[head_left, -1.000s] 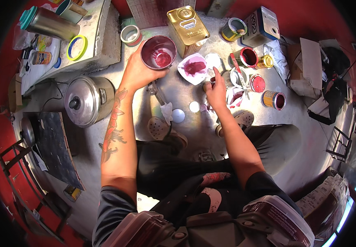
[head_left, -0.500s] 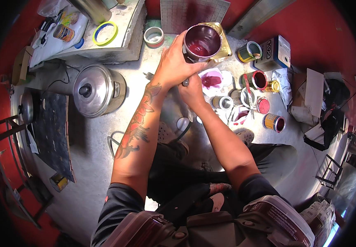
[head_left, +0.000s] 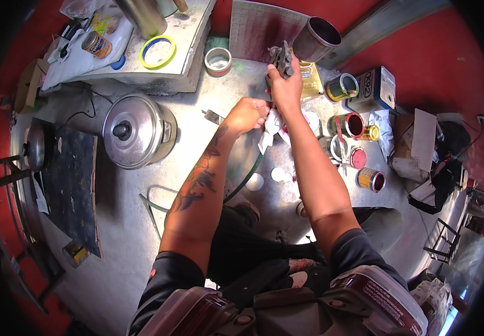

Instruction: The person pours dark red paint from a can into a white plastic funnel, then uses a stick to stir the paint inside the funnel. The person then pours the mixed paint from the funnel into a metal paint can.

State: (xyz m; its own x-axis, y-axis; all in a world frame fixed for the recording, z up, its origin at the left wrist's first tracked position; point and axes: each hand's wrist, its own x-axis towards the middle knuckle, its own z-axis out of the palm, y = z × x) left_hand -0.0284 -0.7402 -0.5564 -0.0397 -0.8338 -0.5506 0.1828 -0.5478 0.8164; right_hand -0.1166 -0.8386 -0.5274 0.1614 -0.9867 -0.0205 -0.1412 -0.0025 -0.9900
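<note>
My right hand [head_left: 287, 89] is closed around the grip of a metal spray gun [head_left: 280, 60], held out ahead of me. A dark, open-topped cup [head_left: 316, 43] sits at the gun's far right side. Below the grip, my left hand [head_left: 246, 116] has its fingers curled in; what they hold, if anything, is hidden. A crumpled white rag [head_left: 269, 134] hangs right beside those fingers. From below the rag, a dark green hose [head_left: 248, 176] curves down toward my legs. Behind the right hand stands a gold-coloured square can [head_left: 311, 84].
Paint cans stand to the right, among them an open can with dark red paint [head_left: 354, 125] and an orange-labelled can [head_left: 370, 180]. A lidded metal pot [head_left: 135, 131] stands at left. Behind it, a concrete block [head_left: 186, 67] carries a roll of yellow tape [head_left: 157, 52].
My left hand has come off the cup and moved down below the grip. The right hand has lifted the spray gun and its cup forward and right. The white rag has come into view.
</note>
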